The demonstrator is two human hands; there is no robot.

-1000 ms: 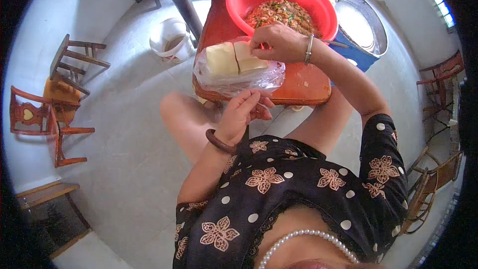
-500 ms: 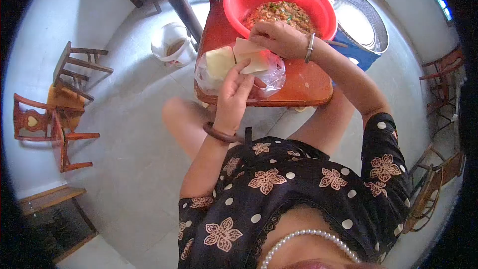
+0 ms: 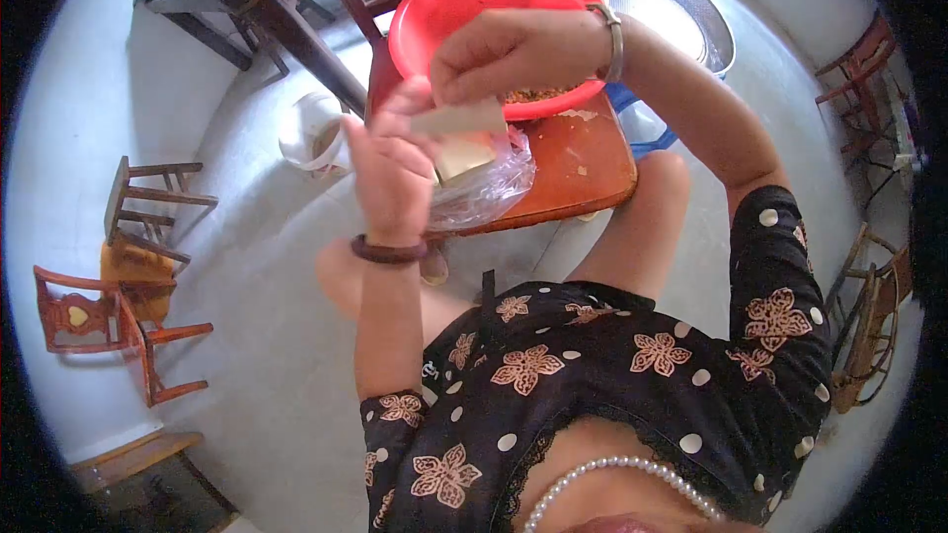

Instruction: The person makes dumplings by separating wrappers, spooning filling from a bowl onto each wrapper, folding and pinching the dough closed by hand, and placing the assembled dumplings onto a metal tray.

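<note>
My right hand is closed, pinching the top of a pale square dough wrapper in front of the red basin. To its left, my left hand is raised palm up, slightly blurred, with thumb and fingers apart. Its fingertips are close to the wrapper's left edge; whether they touch it I cannot tell. Below the wrapper, a stack of similar wrappers shows partly on a clear plastic bag. Behind my right hand stands the red basin; a bit of chopped filling is visible in it.
Bag and basin rest on a reddish wooden chair in front of my knees. A white bucket stands on the floor to the left, and a mesh sieve lies behind at right. Wooden chairs line the left wall.
My left hand has moved left and up off the wrapper stack, its fingers spreading. My right hand has shifted left with the wrapper. The camera view has shifted too.
</note>
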